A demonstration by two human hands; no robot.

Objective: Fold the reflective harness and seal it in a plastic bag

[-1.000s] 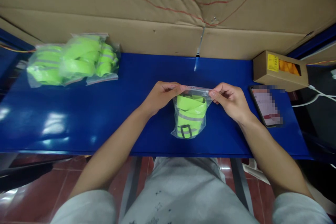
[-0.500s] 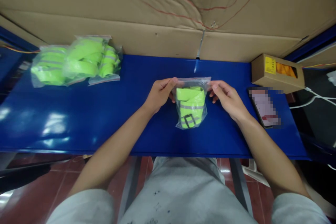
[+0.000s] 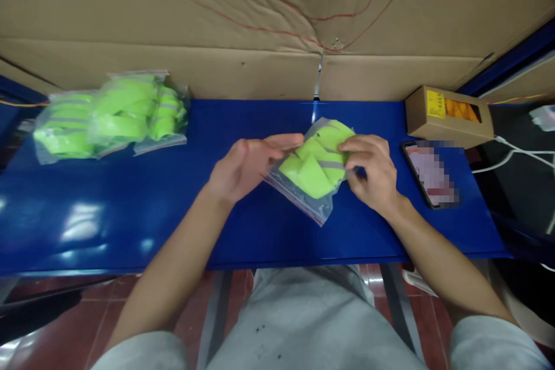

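A clear zip bag (image 3: 318, 162) holding a folded neon-yellow strap with grey reflective stripes is held over the blue table (image 3: 173, 208). It is tilted, its red-lined zip edge pointing down toward me. My right hand (image 3: 373, 170) grips the bag's right side between thumb and fingers. At the left edge of the bag, my left hand (image 3: 249, 165) has its fingers stretched out and apart, close to or lightly touching the plastic.
Several similar bags of neon-yellow straps (image 3: 124, 110) are piled at the back left. A cardboard box (image 3: 448, 115) with a yellow label and orange contents stands at the back right, with a phone (image 3: 431, 176) in front. Cardboard panels (image 3: 173, 63) rise behind the table.
The bag has been turned over and round, so its zip edge now faces me instead of away. My left hand has opened off the zip edge; my right has moved to the bag's side.
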